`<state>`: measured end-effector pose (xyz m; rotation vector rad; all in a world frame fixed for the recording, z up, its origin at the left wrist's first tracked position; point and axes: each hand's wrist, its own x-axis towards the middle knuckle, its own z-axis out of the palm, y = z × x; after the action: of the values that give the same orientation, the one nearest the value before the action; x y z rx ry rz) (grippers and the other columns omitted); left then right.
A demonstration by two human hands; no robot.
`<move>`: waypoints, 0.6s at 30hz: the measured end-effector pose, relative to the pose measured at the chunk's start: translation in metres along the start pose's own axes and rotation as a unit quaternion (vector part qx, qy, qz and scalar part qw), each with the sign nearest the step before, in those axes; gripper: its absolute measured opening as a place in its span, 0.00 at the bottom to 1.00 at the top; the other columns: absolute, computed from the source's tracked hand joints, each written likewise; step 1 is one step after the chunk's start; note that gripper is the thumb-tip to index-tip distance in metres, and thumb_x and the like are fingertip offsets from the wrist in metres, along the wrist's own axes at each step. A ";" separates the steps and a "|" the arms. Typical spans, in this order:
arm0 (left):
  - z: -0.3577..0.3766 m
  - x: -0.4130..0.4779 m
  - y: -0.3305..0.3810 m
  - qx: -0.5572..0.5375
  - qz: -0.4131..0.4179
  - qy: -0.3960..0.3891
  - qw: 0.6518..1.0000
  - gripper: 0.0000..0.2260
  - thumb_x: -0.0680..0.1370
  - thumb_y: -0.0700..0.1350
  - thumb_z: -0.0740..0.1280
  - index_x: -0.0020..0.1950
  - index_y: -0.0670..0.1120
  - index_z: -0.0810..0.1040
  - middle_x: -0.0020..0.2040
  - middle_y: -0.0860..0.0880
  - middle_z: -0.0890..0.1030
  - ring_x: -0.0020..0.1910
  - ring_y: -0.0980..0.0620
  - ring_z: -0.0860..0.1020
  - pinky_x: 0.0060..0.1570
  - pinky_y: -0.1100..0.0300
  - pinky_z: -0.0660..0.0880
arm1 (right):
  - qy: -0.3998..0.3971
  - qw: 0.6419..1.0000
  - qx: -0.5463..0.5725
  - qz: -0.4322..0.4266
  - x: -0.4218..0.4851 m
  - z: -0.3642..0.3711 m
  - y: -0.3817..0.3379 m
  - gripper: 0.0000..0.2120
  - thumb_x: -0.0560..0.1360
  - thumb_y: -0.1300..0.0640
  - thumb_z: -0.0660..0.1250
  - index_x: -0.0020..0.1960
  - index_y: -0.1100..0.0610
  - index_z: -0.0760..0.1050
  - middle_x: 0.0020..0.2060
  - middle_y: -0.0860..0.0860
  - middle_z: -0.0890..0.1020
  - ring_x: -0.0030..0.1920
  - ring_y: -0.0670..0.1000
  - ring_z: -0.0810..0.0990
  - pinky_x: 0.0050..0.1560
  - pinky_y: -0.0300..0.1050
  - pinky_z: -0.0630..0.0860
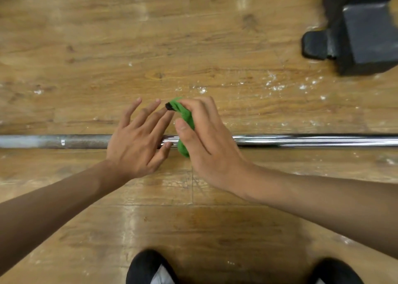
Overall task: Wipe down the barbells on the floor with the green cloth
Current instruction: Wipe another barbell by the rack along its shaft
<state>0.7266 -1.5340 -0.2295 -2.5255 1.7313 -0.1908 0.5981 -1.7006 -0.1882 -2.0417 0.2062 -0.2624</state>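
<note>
The left hand [137, 141] was over the barbell [301, 140], fingers spread wide, holding nothing. Just right of those fingertips, the green cloth [187, 120] was bunched in the curled fingers of the right hand [206, 141] and draped on the bar, which lay on the floor [193, 229]. The cloth looked soft and light, the steel likely heavy and slick: best wrapped round.

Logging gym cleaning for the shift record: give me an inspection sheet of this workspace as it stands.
Surface: wooden floor, worn, glossy in patches.
Job's things: barbell lies flat across the floor; green cloth bunched over its shaft.
Clutter: white specks scattered beyond the bar.
Grippers: right hand grips the cloth on the bar; left hand open, fingers spread over the bar beside it.
Cables: nothing seen.
Surroundings: black equipment base top right; black shoes at bottom edge.
</note>
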 end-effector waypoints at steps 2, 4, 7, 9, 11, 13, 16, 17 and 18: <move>0.001 -0.001 -0.001 0.008 -0.005 -0.014 1.000 0.33 0.86 0.59 0.45 0.76 0.36 0.72 0.70 0.38 0.79 0.76 0.37 0.70 0.78 0.36 0.57 | -0.037 0.991 -0.128 0.016 -0.009 -0.014 0.015 0.22 0.86 0.43 0.46 0.67 0.54 0.70 0.57 0.49 0.71 0.52 0.49 0.74 0.55 0.45 0.74; 0.002 0.000 -0.001 0.013 -0.011 -0.023 1.000 0.33 0.85 0.59 0.46 0.77 0.37 0.71 0.70 0.38 0.78 0.77 0.37 0.69 0.78 0.36 0.57 | -0.089 0.950 -0.299 0.002 -0.028 -0.040 0.035 0.25 0.86 0.41 0.45 0.68 0.54 0.72 0.59 0.52 0.77 0.55 0.53 0.78 0.59 0.53 0.77; 0.003 -0.001 -0.001 0.013 -0.008 -0.018 1.000 0.32 0.84 0.58 0.49 0.76 0.37 0.72 0.70 0.38 0.78 0.77 0.36 0.69 0.78 0.36 0.57 | -0.106 0.897 -0.428 -0.005 -0.063 -0.087 0.067 0.27 0.85 0.40 0.48 0.70 0.58 0.73 0.65 0.59 0.78 0.59 0.61 0.79 0.60 0.57 0.76; 0.003 -0.001 -0.001 0.015 -0.005 -0.012 1.000 0.31 0.84 0.58 0.49 0.76 0.37 0.73 0.71 0.39 0.78 0.77 0.36 0.69 0.78 0.36 0.57 | -0.094 0.881 -0.464 0.013 -0.083 -0.119 0.082 0.28 0.85 0.41 0.49 0.70 0.60 0.74 0.66 0.61 0.77 0.58 0.64 0.77 0.58 0.58 0.73; 0.004 -0.002 0.000 0.017 -0.001 -0.006 1.000 0.31 0.85 0.58 0.48 0.75 0.37 0.74 0.70 0.39 0.79 0.76 0.36 0.70 0.78 0.36 0.58 | -0.085 0.873 -0.479 0.025 -0.093 -0.134 0.086 0.30 0.85 0.40 0.49 0.71 0.61 0.73 0.67 0.63 0.75 0.60 0.66 0.75 0.59 0.61 0.70; 0.005 -0.002 0.000 0.018 0.005 -0.006 1.000 0.32 0.85 0.58 0.46 0.75 0.38 0.74 0.70 0.39 0.79 0.76 0.36 0.70 0.77 0.36 0.58 | -0.082 0.878 -0.469 0.043 -0.090 -0.123 0.080 0.33 0.85 0.38 0.47 0.72 0.63 0.72 0.68 0.65 0.75 0.63 0.67 0.73 0.63 0.65 0.73; 0.004 -0.003 0.000 0.024 0.008 -0.010 1.000 0.32 0.85 0.58 0.46 0.75 0.38 0.73 0.70 0.39 0.79 0.77 0.37 0.70 0.78 0.36 0.58 | -0.118 0.885 -0.450 0.026 -0.063 -0.073 0.058 0.37 0.84 0.34 0.42 0.74 0.60 0.70 0.70 0.62 0.75 0.66 0.63 0.73 0.65 0.63 0.74; 0.003 -0.002 0.000 0.025 0.007 -0.012 1.000 0.32 0.85 0.58 0.47 0.76 0.37 0.73 0.70 0.39 0.79 0.77 0.37 0.70 0.78 0.36 0.58 | -0.131 0.885 -0.446 0.003 -0.052 -0.053 0.051 0.37 0.84 0.33 0.42 0.75 0.60 0.69 0.70 0.61 0.75 0.66 0.63 0.74 0.66 0.62 0.75; 0.003 -0.002 0.001 0.025 0.005 -0.015 1.000 0.32 0.85 0.58 0.47 0.76 0.37 0.73 0.70 0.39 0.79 0.77 0.37 0.70 0.78 0.37 0.57 | -0.141 0.885 -0.444 -0.016 -0.041 -0.033 0.043 0.38 0.83 0.32 0.42 0.75 0.60 0.69 0.71 0.60 0.75 0.66 0.62 0.75 0.66 0.61 0.75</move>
<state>0.7258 -1.5326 -0.2327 -2.4714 1.7067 -0.1922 0.5481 -1.7379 -0.2151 -2.9631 0.1149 0.1566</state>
